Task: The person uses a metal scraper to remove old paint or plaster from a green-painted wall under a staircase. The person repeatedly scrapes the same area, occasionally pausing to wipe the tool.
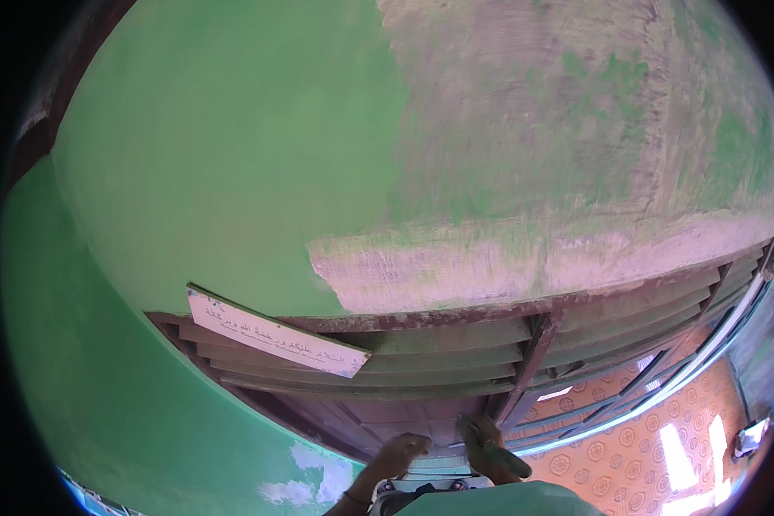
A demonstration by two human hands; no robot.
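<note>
Both my hands are low in the view, close together before a brown panelled door. My left hand comes in from below with a dark band at its wrist. Its fingers point right, loosely bent, with nothing seen in them. My right hand is turned up, fingers stretched out and dark at the tips. A dark greenish part at its right side looks like a smeared thumb, though I cannot be sure. Ahead stands a green wall with a large rough patch of greyish-pink filler and a paler strip along its lower edge.
A white sign hangs tilted over brown louvre slats above the door. A pale blue-white stepped surface lies beneath my hands. To the right, sunlight falls on an orange patterned floor. Bare patches mark the left wall.
</note>
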